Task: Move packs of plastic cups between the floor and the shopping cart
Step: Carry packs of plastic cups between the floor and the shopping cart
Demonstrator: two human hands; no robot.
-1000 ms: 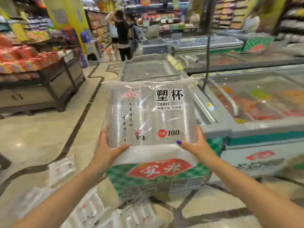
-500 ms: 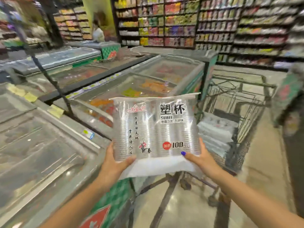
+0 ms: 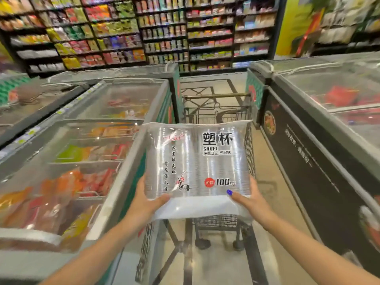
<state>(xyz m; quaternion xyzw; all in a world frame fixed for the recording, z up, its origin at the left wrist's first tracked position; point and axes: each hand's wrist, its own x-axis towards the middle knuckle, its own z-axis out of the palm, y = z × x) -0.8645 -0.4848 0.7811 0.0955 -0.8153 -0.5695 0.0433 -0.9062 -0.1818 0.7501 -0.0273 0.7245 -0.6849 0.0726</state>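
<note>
A clear pack of plastic cups (image 3: 197, 161), printed with black characters and "100 pcs", is held upright in front of me. My left hand (image 3: 148, 199) grips its lower left corner, thumb on the front. My right hand (image 3: 249, 200) grips the lower right corner the same way. Directly behind and below the pack stands a wire shopping cart (image 3: 218, 112) in the aisle; the pack hides most of its basket.
A glass-topped chest freezer (image 3: 86, 153) full of frozen goods runs along the left. Another freezer (image 3: 320, 128) with a dark side panel lines the right. Stocked shelves (image 3: 144, 31) close off the far end of the aisle. Beige floor shows under the cart.
My view has swung right from the floor packs and left freezers to face the cart head-on. The pack stays in both hands and now hangs over the cart.
</note>
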